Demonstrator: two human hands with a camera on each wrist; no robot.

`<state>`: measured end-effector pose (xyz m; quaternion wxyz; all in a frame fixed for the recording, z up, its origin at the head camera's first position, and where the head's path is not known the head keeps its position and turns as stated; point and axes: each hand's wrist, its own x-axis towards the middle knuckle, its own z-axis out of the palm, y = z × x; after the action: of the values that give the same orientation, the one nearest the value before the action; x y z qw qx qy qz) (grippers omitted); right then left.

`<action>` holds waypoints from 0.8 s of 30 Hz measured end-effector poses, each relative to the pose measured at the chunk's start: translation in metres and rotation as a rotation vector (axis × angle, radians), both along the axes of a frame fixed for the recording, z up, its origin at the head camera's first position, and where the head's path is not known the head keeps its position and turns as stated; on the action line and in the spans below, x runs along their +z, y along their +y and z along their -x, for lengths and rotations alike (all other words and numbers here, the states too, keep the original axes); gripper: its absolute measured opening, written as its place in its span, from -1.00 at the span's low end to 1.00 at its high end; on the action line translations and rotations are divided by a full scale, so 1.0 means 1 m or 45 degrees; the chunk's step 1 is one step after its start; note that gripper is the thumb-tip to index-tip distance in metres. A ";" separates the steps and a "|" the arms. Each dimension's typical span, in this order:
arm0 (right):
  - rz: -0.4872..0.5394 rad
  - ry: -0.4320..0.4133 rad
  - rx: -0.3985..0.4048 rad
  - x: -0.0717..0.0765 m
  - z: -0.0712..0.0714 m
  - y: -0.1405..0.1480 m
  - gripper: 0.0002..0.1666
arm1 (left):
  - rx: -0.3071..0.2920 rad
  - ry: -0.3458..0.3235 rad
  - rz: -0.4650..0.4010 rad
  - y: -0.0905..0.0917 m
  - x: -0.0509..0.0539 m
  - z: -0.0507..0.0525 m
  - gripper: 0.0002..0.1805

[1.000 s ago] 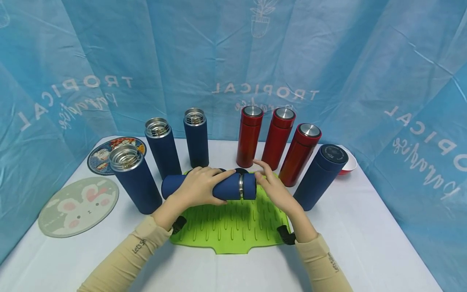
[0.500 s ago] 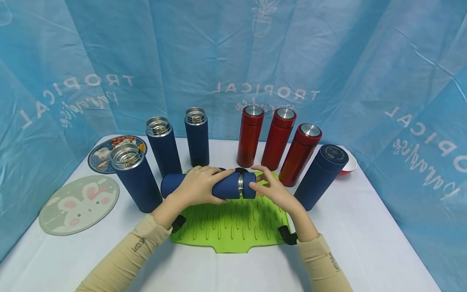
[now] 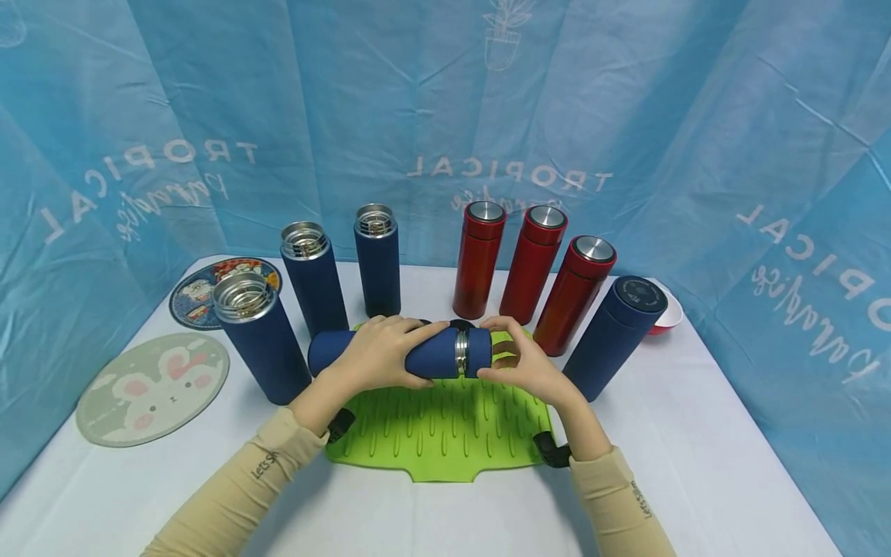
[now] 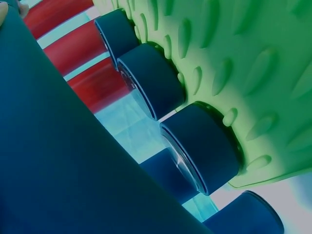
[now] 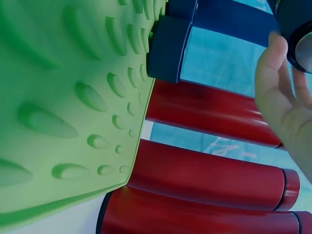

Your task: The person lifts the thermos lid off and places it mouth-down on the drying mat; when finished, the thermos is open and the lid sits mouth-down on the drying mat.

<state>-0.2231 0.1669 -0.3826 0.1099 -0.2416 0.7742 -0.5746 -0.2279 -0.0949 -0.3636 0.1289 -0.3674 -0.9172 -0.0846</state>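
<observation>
- Head view: I see the left hand point(image 3: 383, 354) wrapped over the middle of a blue bottle point(image 3: 433, 360), which lies sideways beneath its palm, above the green mat point(image 3: 438, 433).
- At that bottle's end, the right hand point(image 3: 525, 369) pinches the lid point(image 3: 478, 353) between thumb and fingers; a silver band shows between lid and body.
- Beyond both hands, by the mat's far edge, my left wrist camera shows three loose lids point(image 4: 204, 151).
- Left of the left hand stand uncapped bottles point(image 3: 316, 286); the bottle's base end comes close to the nearest one, and I can't tell whether they touch.
- Beyond the right hand, three red bottles point(image 3: 557, 298) stand upright; just right of it is a capped blue bottle point(image 3: 602, 348), leaving little room sideways.
- Nearer than both hands, I have room over the mat, then white tablecloth point(image 3: 445, 518) past its front edge.
</observation>
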 end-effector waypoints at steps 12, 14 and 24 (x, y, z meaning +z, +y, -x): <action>0.112 0.032 0.042 -0.001 -0.001 0.001 -0.27 | 0.026 -0.024 -0.009 0.000 0.002 -0.001 -0.07; 0.122 0.052 0.044 -0.002 -0.001 0.002 -0.27 | 0.023 -0.033 -0.024 0.000 0.002 -0.002 -0.07; 0.166 0.120 0.016 0.002 -0.004 0.008 -0.30 | 0.032 -0.082 -0.088 -0.002 0.003 0.000 -0.06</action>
<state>-0.2195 0.1753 -0.3806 0.0610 -0.2797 0.7381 -0.6110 -0.2276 -0.0971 -0.3610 0.1128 -0.3482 -0.9220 -0.1262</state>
